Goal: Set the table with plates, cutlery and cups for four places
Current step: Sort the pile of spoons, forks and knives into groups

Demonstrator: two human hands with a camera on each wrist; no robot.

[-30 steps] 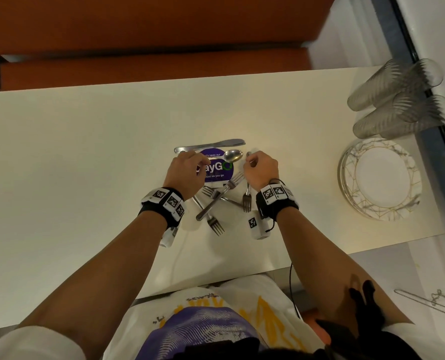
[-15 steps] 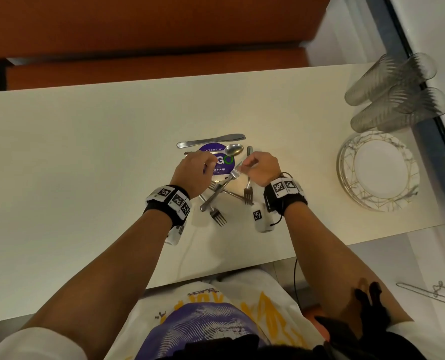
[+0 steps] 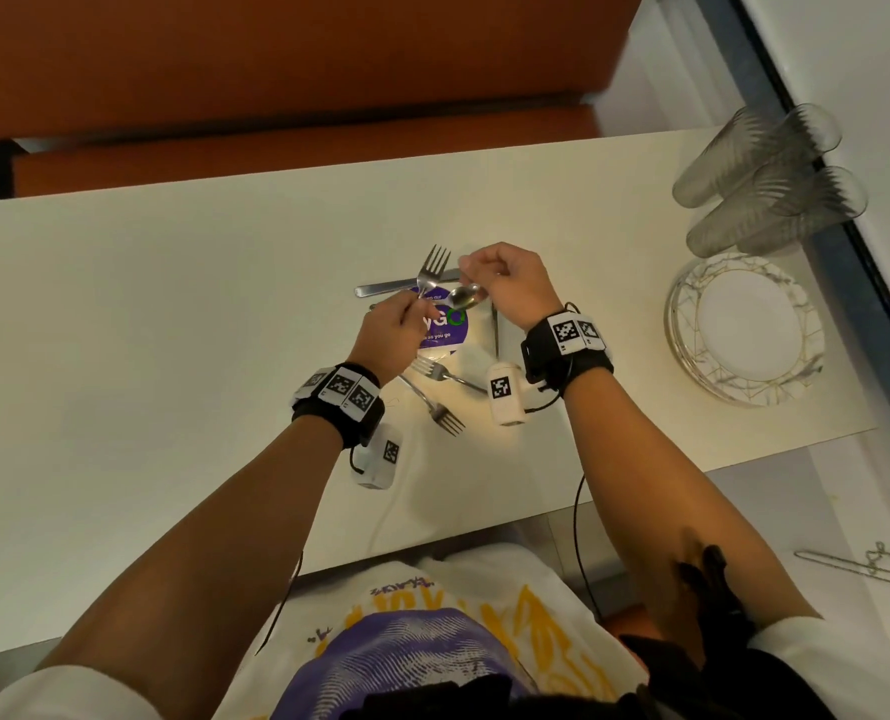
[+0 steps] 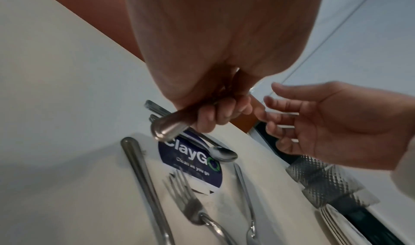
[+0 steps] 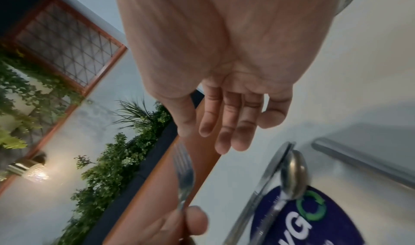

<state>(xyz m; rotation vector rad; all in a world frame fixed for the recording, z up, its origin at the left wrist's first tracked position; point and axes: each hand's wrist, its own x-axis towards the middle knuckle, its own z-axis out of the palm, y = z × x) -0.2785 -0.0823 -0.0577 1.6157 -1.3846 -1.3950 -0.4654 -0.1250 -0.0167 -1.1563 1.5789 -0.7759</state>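
Observation:
My left hand [image 3: 396, 324] grips a steel fork [image 3: 432, 265] by its handle [image 4: 167, 127], lifted off the white table [image 3: 172, 314] with the tines pointing away from me. My right hand [image 3: 471, 270] hovers just right of those tines, above the spoon [image 3: 464, 297]; its fingers [image 5: 224, 133] are relaxed and hold nothing. Under the hands lie a knife [image 3: 380, 289], two forks [image 3: 445, 415] and another steel handle [image 3: 495, 327], around a round purple sticker [image 3: 448, 332]. A stack of white plates with gold veining [image 3: 744, 330] stands at the right end. Clear textured cups [image 3: 765, 179] are behind the plates.
An orange bench [image 3: 276, 148] runs along the table's far side. A window ledge and dark frame [image 3: 848, 241] border the table on the right. The table's near edge is against my body.
The left hand has lifted one fork out of the pile and raised its tines. The right hand has come off the cutlery, moved up over the spoon and opened.

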